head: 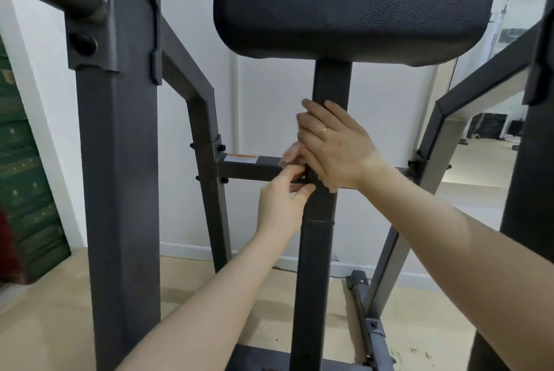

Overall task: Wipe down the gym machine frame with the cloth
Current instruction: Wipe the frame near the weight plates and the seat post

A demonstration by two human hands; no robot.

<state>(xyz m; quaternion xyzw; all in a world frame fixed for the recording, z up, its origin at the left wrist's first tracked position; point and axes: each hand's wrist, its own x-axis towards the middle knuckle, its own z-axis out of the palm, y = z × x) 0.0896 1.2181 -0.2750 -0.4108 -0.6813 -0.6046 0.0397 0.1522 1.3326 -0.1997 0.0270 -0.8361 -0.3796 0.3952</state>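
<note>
The dark grey gym machine frame (117, 190) fills the view, with a central post (317, 235) under a black pad (353, 1). My right hand (332, 142) wraps around that post just above the crossbar (251, 168), pressing a pale pink cloth (292, 154) against the metal. Bits of cloth show at the left of the palm and below the wrist. My left hand (281, 205) sits lower on the post's left side, its fingers pinching at the post's edge near the cloth's lower end.
A thick upright stands at left and angled braces (479, 91) run on both sides. A white wall is behind. Green boxes (27, 175) are stacked at far left. Light wooden floor (60, 325) lies below, with a base rail (368, 325).
</note>
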